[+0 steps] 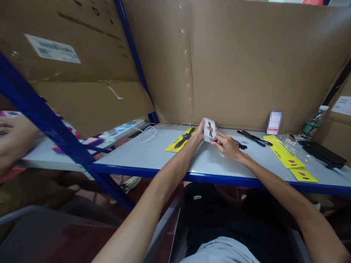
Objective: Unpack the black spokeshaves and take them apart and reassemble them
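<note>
Above the middle of the table, my left hand [201, 130] grips a small white box or booklet [210, 128] from its left side. A dark item with an orange patch is printed on its face. My right hand [225, 145] pinches its lower right corner, fingers bent. Left of my hands lies a yellow card [175, 144] with a black watch-like item [184, 137] on it. Just beyond my right hand are a small black piece [241, 146], partly hidden, and two crossed black straps or sticks [255, 138].
Yellow cards [285, 153], a clear bag, a water bottle [309, 126] and a black case [323, 153] are at the right. A blurred upright card or phone [274, 122] leans on the cardboard wall [233, 65]. Left are a white cable [148, 134], a blue post and another person's hand [16, 135].
</note>
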Demonstrator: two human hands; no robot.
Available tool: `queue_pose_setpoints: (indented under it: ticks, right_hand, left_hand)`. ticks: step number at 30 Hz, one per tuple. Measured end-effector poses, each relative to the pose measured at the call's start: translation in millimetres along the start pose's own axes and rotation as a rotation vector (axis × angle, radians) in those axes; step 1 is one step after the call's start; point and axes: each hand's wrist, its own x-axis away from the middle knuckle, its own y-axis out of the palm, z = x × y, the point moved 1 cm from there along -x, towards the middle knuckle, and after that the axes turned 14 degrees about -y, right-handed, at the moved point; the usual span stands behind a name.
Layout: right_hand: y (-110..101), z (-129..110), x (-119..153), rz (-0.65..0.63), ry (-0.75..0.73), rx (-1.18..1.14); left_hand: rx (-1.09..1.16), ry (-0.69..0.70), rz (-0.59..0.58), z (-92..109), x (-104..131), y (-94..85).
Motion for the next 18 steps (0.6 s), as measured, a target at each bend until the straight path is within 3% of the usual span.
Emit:
queue_pose_setpoints:
  ticks: [5,13,18]
  right_hand:
    - [-1.6,-1.2,1.6,-0.036,-0.038,0.141]
    - [-2.5,-11.2,0.2,-0.414,-0.110,0.650]
    - [-3.2,-15.7,-2.1,-0.520,-0.119,0.786]
  left_hand:
    - [0.066,-0.056,-0.012,3.5,-2.5,0.7]
    - [0.235,-0.087,0.063,4.3,-12.4,-2.1]
    - [0.343,-0.019,0.151,3.7,-21.8,-10.1]
